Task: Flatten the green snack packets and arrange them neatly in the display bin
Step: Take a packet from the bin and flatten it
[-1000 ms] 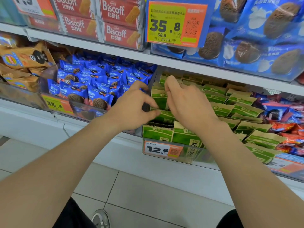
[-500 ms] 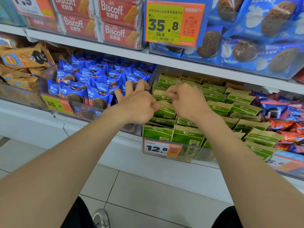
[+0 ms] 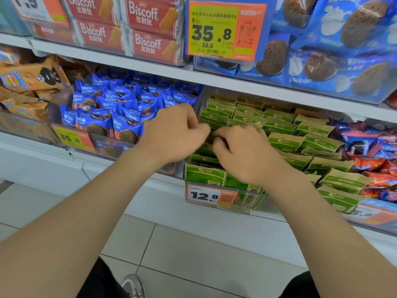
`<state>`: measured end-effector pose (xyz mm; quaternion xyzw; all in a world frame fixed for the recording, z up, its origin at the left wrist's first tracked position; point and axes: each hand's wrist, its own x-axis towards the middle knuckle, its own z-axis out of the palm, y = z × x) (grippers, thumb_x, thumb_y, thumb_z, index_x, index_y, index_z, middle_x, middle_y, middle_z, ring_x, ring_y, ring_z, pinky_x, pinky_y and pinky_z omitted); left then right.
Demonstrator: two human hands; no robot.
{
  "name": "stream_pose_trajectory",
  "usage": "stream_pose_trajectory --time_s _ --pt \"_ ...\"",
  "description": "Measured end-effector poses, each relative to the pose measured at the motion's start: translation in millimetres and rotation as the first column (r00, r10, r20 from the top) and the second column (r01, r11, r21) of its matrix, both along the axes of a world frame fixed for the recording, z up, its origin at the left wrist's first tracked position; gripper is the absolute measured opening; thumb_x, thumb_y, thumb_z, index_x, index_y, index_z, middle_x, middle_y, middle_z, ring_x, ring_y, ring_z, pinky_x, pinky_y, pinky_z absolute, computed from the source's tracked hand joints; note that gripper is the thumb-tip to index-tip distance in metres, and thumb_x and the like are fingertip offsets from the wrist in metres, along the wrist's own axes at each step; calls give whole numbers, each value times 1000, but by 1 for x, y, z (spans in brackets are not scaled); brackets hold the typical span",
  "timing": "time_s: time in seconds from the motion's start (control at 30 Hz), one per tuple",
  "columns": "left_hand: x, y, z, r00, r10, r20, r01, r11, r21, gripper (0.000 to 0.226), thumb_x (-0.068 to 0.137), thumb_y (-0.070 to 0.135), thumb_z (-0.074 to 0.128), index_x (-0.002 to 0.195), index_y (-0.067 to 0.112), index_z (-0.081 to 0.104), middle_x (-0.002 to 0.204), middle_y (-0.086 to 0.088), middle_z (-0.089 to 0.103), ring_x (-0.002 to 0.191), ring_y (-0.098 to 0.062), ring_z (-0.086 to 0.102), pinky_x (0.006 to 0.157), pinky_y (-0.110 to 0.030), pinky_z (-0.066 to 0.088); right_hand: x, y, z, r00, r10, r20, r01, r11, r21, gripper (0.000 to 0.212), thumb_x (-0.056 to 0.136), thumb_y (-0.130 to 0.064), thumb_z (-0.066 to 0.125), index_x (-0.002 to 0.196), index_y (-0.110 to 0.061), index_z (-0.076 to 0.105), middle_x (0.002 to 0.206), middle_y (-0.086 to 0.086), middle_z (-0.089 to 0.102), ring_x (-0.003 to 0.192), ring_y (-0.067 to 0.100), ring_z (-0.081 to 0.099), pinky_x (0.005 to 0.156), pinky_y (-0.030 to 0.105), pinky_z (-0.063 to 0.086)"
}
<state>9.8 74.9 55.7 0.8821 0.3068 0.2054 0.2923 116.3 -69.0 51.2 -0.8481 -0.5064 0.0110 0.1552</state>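
Observation:
Green and tan snack packets (image 3: 283, 141) stand in rows in a clear display bin (image 3: 253, 201) on the lower shelf, with a 12.8 price tag on its front. My left hand (image 3: 174, 136) and my right hand (image 3: 242, 153) meet over the left column of the bin, fingers curled and pinching a green packet (image 3: 205, 150) between them. The packet is mostly hidden under the fingers. Packets at the right of the bin lie tilted and uneven.
A bin of blue cookie packets (image 3: 120, 112) sits just left of the green bin, and red and blue packets (image 3: 378, 151) lie to the right. A shelf edge (image 3: 236, 82) runs right above the bins. Biscoff boxes (image 3: 148, 29) stand on the shelf above.
Both hands have dropped from the back rows toward the middle of the left column and closed together on a packet there.

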Motion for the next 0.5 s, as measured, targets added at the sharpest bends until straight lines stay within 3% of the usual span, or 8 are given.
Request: stream_pose_trajectory --time_s 0.13,0.23,0.3,0.4,0.5 --pt "12 10 -14 996 17 88 -28 991 133 7 92 36 62 85 38 62 95 11 66 96 -20 65 95 -56 53 -8 -2 -1 994 82 75 -72 990 -123 37 107 -36 35 84 -23 60 76 0 60 88 28 58 98 53 42" --pt "24 13 -22 998 -19 66 11 993 118 20 90 33 72 91 47 57 112 3 54 107 -26 59 96 -55 51 -9 1 0 994 74 78 -63 988 -138 36 107 -35 35 83 -24 60 78 0 61 89 29 59 99 53 42" --pt "29 14 -21 998 -14 53 9 996 92 29 83 28 77 86 47 56 113 -1 51 109 -27 56 95 -54 52 -8 0 0 997 74 33 -69 990 -120 38 108 -34 37 80 -23 61 72 -2 62 80 25 61 95 50 46" --pt "33 18 -19 998 45 50 -49 995 81 29 79 23 83 84 43 62 110 3 48 102 -23 56 92 -51 51 -4 0 -1 995 10 -103 -4 998 59 34 108 -30 49 84 -20 71 66 -2 68 61 16 66 71 43 60" --pt "34 15 -18 996 50 79 -63 984 164 28 80 24 85 96 34 64 107 6 54 101 -23 58 91 -50 46 8 4 -1 972 -171 -162 216 921 325 13 102 -21 63 103 -19 76 84 -6 73 71 5 68 65 17 56"
